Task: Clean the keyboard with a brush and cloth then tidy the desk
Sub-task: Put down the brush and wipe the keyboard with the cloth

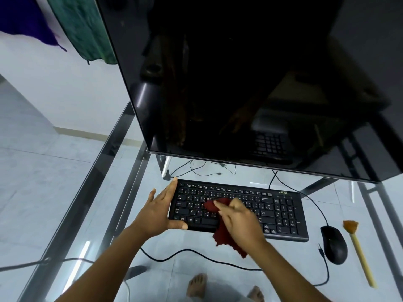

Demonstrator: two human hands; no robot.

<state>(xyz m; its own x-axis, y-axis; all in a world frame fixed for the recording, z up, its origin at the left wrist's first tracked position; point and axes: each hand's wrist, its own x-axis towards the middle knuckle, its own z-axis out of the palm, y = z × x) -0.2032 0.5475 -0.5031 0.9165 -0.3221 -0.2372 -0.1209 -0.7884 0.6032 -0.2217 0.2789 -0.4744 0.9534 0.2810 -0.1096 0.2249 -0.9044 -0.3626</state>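
Note:
A black keyboard (270,211) lies flat on the glass desk (91,214) in front of the monitor. My left hand (160,211) clasps the keyboard's left end, fingers along the far corner and thumb on the near edge. My right hand (238,221) presses a dark red cloth (224,233) onto the middle-left keys; the cloth trails off the front edge toward me. A brush (357,249) with a pale yellow handle and brown bristles lies on the desk to the right of the mouse, untouched.
A large dark monitor (250,83) on thin legs overhangs the keyboard. A black wired mouse (334,245) sits right of the keyboard, its cable (196,255) looping across the front. Bare feet show through the glass. Green and purple fabric hangs top left.

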